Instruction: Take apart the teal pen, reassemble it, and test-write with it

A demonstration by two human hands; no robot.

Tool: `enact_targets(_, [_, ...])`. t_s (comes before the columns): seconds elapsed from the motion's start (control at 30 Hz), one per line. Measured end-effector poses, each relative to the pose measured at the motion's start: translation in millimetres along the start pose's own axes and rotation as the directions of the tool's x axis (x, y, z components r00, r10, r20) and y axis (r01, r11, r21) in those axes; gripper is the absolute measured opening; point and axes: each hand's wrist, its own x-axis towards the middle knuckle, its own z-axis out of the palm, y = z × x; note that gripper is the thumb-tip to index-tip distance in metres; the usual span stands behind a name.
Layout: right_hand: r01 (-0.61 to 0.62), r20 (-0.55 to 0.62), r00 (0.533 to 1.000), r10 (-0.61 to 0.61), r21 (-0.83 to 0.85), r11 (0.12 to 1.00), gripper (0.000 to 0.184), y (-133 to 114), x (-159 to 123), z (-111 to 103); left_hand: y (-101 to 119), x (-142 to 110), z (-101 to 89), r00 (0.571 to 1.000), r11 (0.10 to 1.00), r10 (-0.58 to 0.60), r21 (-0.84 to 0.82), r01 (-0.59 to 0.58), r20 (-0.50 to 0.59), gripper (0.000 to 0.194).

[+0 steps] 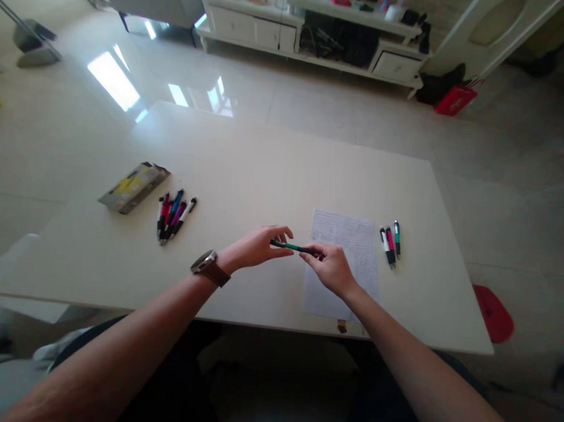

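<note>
Both hands hold a green and black pen (290, 246) level above the white table (265, 166). My left hand (257, 247), with a brown watch on the wrist, pinches the pen's left end. My right hand (332, 268) pinches its right end, over a sheet of paper (351, 240) covered with faint writing. Three pens (390, 243) lie side by side just right of the paper. A bunch of several coloured pens (173, 215) lies on the left part of the table, next to a yellow and grey pen box (132, 187).
The table's near edge runs just above my lap. A red stool (494, 313) stands at the right front corner. Behind the table is glossy tiled floor, a white low cabinet (314, 33) with clutter, and a red bag (454, 99) by a door.
</note>
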Motion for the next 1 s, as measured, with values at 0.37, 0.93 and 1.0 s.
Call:
enact_targets(0.37, [0.062, 0.160, 0.986, 0.034, -0.560, 0.826, 0.026, 16.8, -3.3, -5.7, -1.0, -2.2, 7.8, 1.000, 0.938, -0.018, 0.346, 0.012, 0.013, 0.020])
enact_targets(0.93, [-0.090, 0.032, 0.995, 0.092, -0.059, 0.994, 0.035, 10.0, 2.4, -7.6, 2.2, -0.4, 13.7, 0.995, 0.937, 0.047, 0.340, -0.074, 0.085, 0.010])
enact_targets(1.0, [-0.122, 0.057, 0.991, 0.121, 0.026, 0.992, 0.030, 11.4, 4.1, -7.5, 1.3, -0.8, 13.4, 0.995, 0.939, 0.051, 0.335, -0.078, 0.089, 0.008])
